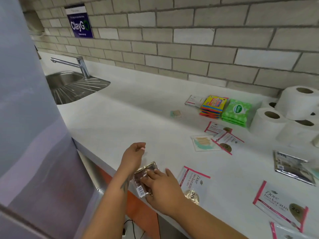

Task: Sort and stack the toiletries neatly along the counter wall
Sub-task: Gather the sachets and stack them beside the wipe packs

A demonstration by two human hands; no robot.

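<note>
1. My right hand (160,187) lies over the brown sachet (144,180) at the counter's (138,107) near edge, fingers curled round it.
2. My left hand (133,153) hovers just beyond, wrist bent, fingers loosely curled, holding nothing.

A single head-worn wide-angle camera looked forward and down from above the front edge of the white bench (138,107), facing the brick wall (189,40) at a slant. It sat close over the forearms, the sink (65,83) lay far to its left, and the toilet rolls (296,102) stood at its right edge.
</note>
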